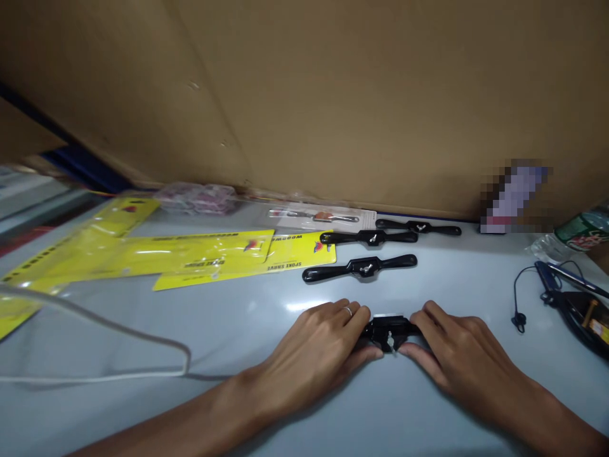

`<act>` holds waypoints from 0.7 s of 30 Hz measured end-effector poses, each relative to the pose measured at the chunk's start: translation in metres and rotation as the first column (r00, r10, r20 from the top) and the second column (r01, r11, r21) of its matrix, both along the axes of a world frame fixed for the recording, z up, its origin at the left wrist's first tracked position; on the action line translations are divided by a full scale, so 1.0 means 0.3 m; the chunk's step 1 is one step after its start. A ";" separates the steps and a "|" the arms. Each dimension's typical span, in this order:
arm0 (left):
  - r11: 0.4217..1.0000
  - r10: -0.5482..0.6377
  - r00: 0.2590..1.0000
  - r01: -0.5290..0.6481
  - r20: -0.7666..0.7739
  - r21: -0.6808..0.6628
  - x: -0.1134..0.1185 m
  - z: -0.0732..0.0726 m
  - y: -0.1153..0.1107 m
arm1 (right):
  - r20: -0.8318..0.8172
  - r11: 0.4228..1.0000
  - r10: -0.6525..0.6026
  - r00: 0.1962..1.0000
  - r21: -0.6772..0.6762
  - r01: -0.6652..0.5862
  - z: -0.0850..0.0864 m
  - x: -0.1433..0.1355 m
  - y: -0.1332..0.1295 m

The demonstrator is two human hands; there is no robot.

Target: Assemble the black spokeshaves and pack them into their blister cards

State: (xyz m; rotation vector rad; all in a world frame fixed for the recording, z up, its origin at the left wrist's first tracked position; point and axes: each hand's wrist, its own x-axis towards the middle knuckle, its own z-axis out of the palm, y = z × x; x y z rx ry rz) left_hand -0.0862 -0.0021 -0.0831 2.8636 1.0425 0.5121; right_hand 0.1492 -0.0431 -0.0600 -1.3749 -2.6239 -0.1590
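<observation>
Both hands grip one black spokeshave (384, 335) close above the table, near the front. My left hand (320, 339), with a ring on one finger, is wrapped around its left handle. My right hand (455, 346) closes around the right handle, and both thumbs press near the middle body. A silver wing screw faces me, and a bright blade edge shows along the far side. Beyond my hands lie three more black spokeshaves: a near one (364, 268), a middle one (370, 238) and a far one (419, 227). Most of the held handles are hidden by my fingers.
Yellow spokeshave cards (223, 251) with clear plastic spread across the left. A white cable (143, 335) loops at the left front. A printed package (328, 217) lies by the cardboard wall (304, 101). At right are a plastic bottle (583, 231), an earphone (519, 322) and a dark pouch (583, 314).
</observation>
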 end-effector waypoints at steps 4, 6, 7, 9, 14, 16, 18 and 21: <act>1.000 0.001 1.000 -0.001 -0.020 -0.007 -0.001 -0.002 -0.001 | 0.042 0.999 0.018 0.999 0.040 -0.020 0.003 -0.002 -0.001; 1.000 0.004 1.000 -0.005 -0.020 -0.028 -0.003 -0.001 -0.002 | 0.059 0.997 0.021 0.998 0.070 -0.025 0.000 -0.001 0.000; 0.999 0.005 1.000 -0.006 -0.020 -0.039 -0.003 0.000 -0.002 | 0.066 0.996 0.023 0.998 0.081 -0.028 -0.003 -0.001 0.000; 0.998 0.007 1.000 -0.008 -0.021 -0.054 -0.004 0.002 -0.003 | 0.079 0.995 0.028 0.997 0.092 -0.035 -0.009 0.002 0.002; 0.998 0.005 1.000 -0.007 -0.028 -0.068 -0.004 0.004 0.001 | 0.095 0.996 0.038 0.995 0.077 -0.046 -0.016 0.011 0.007; 0.997 0.004 1.000 -0.006 -0.029 -0.081 -0.003 0.008 0.003 | 0.088 0.996 0.040 0.995 0.078 -0.047 -0.015 0.012 0.008; 0.995 0.004 1.000 -0.007 -0.029 -0.104 -0.003 0.016 0.004 | 0.081 0.996 0.036 0.996 0.072 -0.042 -0.013 0.011 0.008; 0.989 -0.001 0.999 -0.004 -0.034 -0.151 -0.001 0.030 0.005 | 0.075 0.998 0.027 0.997 0.057 -0.032 -0.010 0.006 0.009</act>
